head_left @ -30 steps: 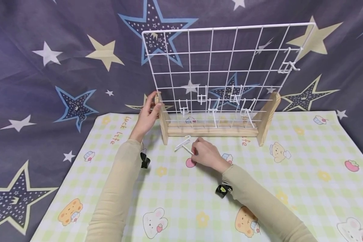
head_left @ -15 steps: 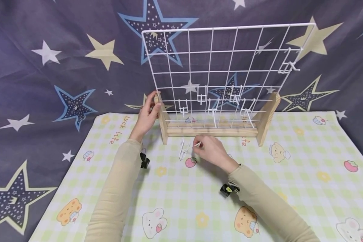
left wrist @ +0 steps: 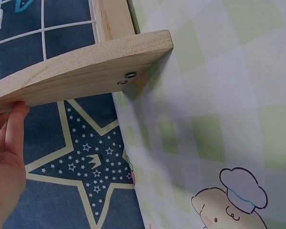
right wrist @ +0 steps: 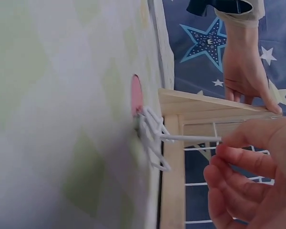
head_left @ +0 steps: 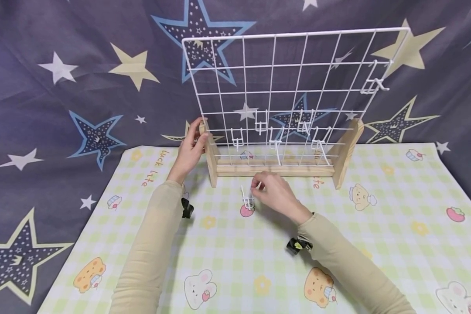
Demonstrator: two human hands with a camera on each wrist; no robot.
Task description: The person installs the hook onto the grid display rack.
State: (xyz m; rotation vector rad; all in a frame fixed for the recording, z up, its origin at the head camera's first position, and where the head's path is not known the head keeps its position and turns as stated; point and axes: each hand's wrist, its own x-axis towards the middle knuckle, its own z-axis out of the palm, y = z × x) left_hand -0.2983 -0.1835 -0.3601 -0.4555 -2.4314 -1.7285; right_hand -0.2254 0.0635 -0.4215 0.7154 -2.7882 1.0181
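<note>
My right hand (head_left: 274,194) pinches the prong of a white wire hook (head_left: 247,202) between thumb and index finger, low over the tablecloth in front of the rack. In the right wrist view the hook's (right wrist: 150,136) looped frame hangs at the far end of the prong. My left hand (head_left: 189,155) grips the left wooden side panel (head_left: 210,163) of a display rack by its upper edge. Fingertips at that panel's (left wrist: 76,71) edge show in the left wrist view. From the wooden stand rises a white wire grid (head_left: 284,65).
Several white hooks hang on the grid, such as a double-loop hook (head_left: 261,125) in the lower part and another hook (head_left: 373,85) at the upper right. A checked tablecloth (head_left: 235,257) covers the table. Behind the rack hangs a dark star-patterned cloth (head_left: 94,26).
My right hand has shifted slightly right and turned the hook, so its frame now hangs upright below the fingers. The left hand has kept its place on the panel.
</note>
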